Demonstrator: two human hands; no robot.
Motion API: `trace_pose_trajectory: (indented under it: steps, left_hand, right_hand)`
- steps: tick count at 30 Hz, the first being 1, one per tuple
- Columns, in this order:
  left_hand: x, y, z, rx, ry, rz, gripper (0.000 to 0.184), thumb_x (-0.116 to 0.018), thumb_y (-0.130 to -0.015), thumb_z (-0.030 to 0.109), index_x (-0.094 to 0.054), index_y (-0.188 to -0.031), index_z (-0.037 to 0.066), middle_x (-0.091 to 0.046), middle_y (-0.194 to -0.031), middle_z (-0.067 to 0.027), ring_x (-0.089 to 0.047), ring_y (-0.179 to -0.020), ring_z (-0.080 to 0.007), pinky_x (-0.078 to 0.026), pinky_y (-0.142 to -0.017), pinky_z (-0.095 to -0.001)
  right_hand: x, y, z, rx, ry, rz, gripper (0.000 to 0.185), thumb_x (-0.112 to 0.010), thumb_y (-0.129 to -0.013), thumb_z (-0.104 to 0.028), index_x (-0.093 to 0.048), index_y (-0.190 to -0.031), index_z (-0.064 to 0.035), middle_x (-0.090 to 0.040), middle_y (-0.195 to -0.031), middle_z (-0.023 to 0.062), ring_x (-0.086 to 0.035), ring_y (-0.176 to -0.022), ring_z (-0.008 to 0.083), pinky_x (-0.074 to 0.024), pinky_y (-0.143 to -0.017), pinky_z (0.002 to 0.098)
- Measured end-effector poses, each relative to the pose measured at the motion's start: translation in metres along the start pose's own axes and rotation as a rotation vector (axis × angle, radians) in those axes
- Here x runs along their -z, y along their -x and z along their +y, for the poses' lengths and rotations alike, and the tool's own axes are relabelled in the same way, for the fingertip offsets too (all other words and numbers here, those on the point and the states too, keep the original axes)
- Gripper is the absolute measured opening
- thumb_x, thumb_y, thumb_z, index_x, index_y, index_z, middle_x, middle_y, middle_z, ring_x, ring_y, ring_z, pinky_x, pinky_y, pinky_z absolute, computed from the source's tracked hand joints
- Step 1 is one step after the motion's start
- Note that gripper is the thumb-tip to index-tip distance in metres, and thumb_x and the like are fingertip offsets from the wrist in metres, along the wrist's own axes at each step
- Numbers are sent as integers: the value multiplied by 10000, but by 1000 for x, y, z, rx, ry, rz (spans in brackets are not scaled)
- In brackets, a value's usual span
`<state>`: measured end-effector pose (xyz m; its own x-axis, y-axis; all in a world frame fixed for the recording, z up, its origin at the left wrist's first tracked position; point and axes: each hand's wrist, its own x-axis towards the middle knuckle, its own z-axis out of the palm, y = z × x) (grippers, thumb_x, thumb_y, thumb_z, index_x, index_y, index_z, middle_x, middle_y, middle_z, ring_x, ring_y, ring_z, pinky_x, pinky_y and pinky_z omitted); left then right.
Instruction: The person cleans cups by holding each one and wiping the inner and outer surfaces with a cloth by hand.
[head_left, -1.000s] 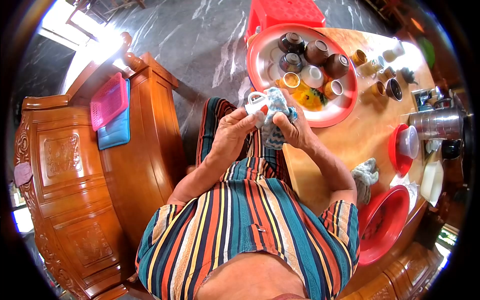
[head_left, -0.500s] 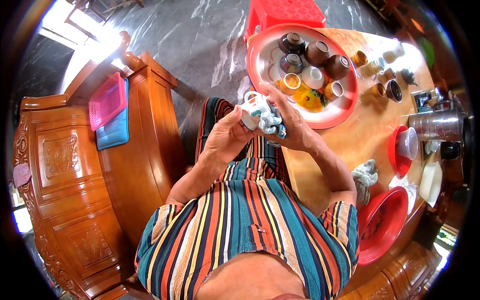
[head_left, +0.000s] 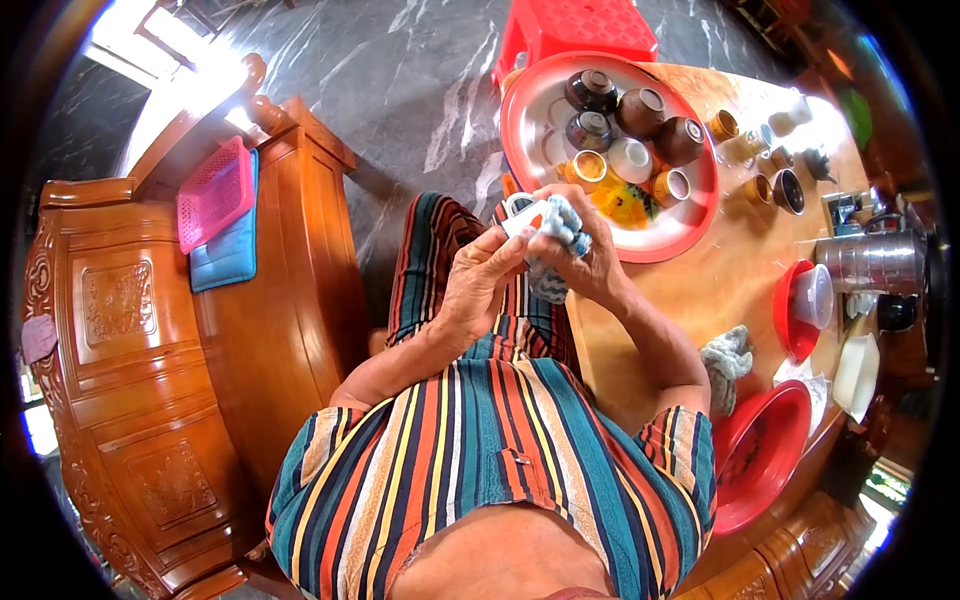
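Observation:
Above my lap, my left hand grips a small white cup with a looped handle on its far side. My right hand is closed on a blue-and-white patterned cloth, which bunches against the cup and hangs below my fingers. Much of the cup is hidden by the fingers and cloth. Just beyond my right hand lies a round red-rimmed tray. Dark bowls, a white cup and yellow-brown cups rest on it, several of them upside down.
A wooden table on my right carries more cups, a grey cloth, a red basin and a metal pot. A red stool stands beyond it. A pink basket lies on the wooden bench to my left.
Both hands have shifted slightly right and closer to me. The cup has turned in my left hand, and the cloth now hangs lower beneath my right hand.

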<state>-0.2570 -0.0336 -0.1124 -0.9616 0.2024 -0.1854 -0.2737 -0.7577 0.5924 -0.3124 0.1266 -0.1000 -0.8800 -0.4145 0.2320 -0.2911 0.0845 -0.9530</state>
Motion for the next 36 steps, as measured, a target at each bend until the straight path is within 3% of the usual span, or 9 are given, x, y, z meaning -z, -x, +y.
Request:
trace_pose_trajectory:
  steps: [4, 8, 9, 14, 17, 22, 26, 34, 36]
  left_hand:
    - [-1, -4, 5, 38, -73, 20, 298, -591, -934, 230, -608, -1142, 17, -656, -1055, -35, -617, -939, -121, -488, -859, -299]
    - [8, -7, 6, 206, 36, -18, 344, -544, -944, 307, -606, -1105, 10, -658, -1044, -58, -623, -956, -157, -491, -852, -334]
    - [7, -8, 6, 220, 47, -23, 343, -519, -952, 306, -591, -1131, 22, -648, -1072, -61, -618, -973, -162, -491, -846, -349]
    - [8, -10, 16, 207, 113, -18, 355, -509, -956, 312, -557, -1176, 38, -632, -1112, -63, -611, -1001, -166, -491, -865, -359]
    - [6, -9, 20, 246, 118, 40, 345, -513, -957, 290, -552, -1193, 41, -636, -1106, -57, -608, -1012, -169, -478, -898, -356]
    - [-2, -2, 16, 159, 31, 65, 342, -536, -948, 289, -569, -1166, 27, -641, -1089, -62, -614, -985, -162, -475, -897, -340]
    - [10, -4, 9, 70, -17, 58, 320, -529, -955, 295, -597, -1107, 22, -657, -1027, -63, -630, -931, -163, -503, -839, -357]
    - [5, -9, 16, 142, 24, 259, 300, -516, -962, 294, -584, -1103, 38, -652, -1019, -59, -634, -906, -184, -522, -743, -368]
    - [2, -7, 19, 169, 49, 316, 287, -508, -965, 290, -566, -1120, 54, -643, -1028, -53, -620, -920, -188, -510, -710, -363]
  right_hand:
    - [2, 0, 2, -184, -241, 28, 574, -612, -856, -542, -525, -1099, -29, -576, -907, 25, -520, -882, 99, -436, -775, 260]
    - [9, -2, 5, -60, -54, -74, 690, -532, -853, -611, -479, -1164, 3, -541, -1059, 117, -516, -992, 182, -426, -859, 323]
    - [10, -2, -2, -71, -19, -136, 695, -529, -840, -574, -448, -1214, 6, -500, -1130, 143, -485, -1082, 217, -400, -913, 352]
    - [15, -3, -16, -122, -220, -222, 642, -571, -804, -399, -406, -1285, -8, -504, -1128, 134, -496, -1094, 229, -398, -926, 356]
    - [19, -6, -13, -49, -32, -293, 589, -678, -791, -246, -418, -1291, -74, -533, -1081, 93, -525, -1040, 196, -418, -911, 346]
    - [13, -3, -16, -63, 11, -322, 488, -696, -807, -139, -471, -1235, -68, -529, -1138, 76, -520, -1055, 184, -399, -922, 318]
    - [6, -1, -5, 77, 111, -237, 387, -683, -816, -131, -521, -1158, -50, -554, -1033, 76, -534, -949, 180, -426, -856, 313]
    - [3, -2, -3, -27, 86, 356, 292, -665, -860, -109, -529, -1107, -34, -584, -930, 37, -552, -838, 107, -466, -757, 259]
    - [10, -6, -3, 169, 331, 386, 311, -684, -851, -140, -531, -1101, -36, -590, -917, 52, -560, -822, 120, -471, -749, 272]
